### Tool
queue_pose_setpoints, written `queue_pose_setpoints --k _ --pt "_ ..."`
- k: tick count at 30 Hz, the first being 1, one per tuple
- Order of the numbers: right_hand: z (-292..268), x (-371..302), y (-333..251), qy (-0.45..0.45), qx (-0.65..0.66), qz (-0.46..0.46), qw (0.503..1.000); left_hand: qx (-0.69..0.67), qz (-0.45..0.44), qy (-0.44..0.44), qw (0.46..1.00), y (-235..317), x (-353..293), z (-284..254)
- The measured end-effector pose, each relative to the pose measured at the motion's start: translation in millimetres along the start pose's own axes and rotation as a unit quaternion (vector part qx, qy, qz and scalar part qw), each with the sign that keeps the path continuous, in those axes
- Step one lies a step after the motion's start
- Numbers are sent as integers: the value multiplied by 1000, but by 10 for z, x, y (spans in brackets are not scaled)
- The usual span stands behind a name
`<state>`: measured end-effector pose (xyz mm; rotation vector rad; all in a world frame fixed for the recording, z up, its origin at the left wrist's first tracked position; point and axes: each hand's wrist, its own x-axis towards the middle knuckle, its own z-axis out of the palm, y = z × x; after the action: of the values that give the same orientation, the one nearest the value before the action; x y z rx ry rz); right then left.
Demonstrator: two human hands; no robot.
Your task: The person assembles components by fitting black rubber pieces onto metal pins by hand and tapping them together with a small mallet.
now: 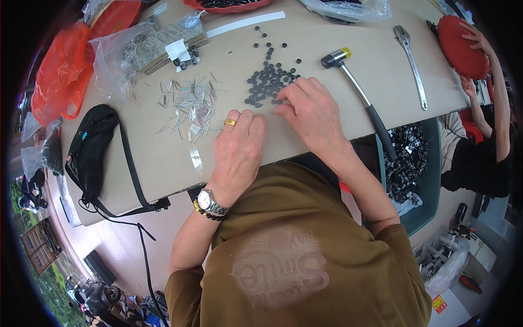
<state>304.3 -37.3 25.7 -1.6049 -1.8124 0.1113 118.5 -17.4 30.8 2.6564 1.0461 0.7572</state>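
Observation:
My left hand (pixel 239 144), with a ring on a finger and a watch on the wrist, is curled closed at the right side of a heap of thin silver metal pins (pixel 193 101). Its fingertips are hidden, so what it holds cannot be made out. Over the lower right edge of a cluster of small black round caps (pixel 267 82) reaches my right hand (pixel 313 111). The thumb and forefinger there are apart, with caps lying close to the gap between them. A few caps trail off toward the far side of the table.
A two-faced mallet (pixel 354 84) and an adjustable wrench (pixel 412 65) lie to the right. A black pouch (pixel 92 150) with straps rests at left. Bagged pins (pixel 163 43) stand farther back. A green bin (pixel 430 180) of metal parts is below the edge. Another person holds a red bowl (pixel 463 49).

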Motion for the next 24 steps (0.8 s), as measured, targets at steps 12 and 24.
queue_pose_setpoints --k 12,24 --pt "-79 -62 -31 -58 30 79 995 -144 -87 70 983 -87 -48 146" --pt "-104 9 71 -39 154 205 966 -224 -162 84 958 -83 -34 163"
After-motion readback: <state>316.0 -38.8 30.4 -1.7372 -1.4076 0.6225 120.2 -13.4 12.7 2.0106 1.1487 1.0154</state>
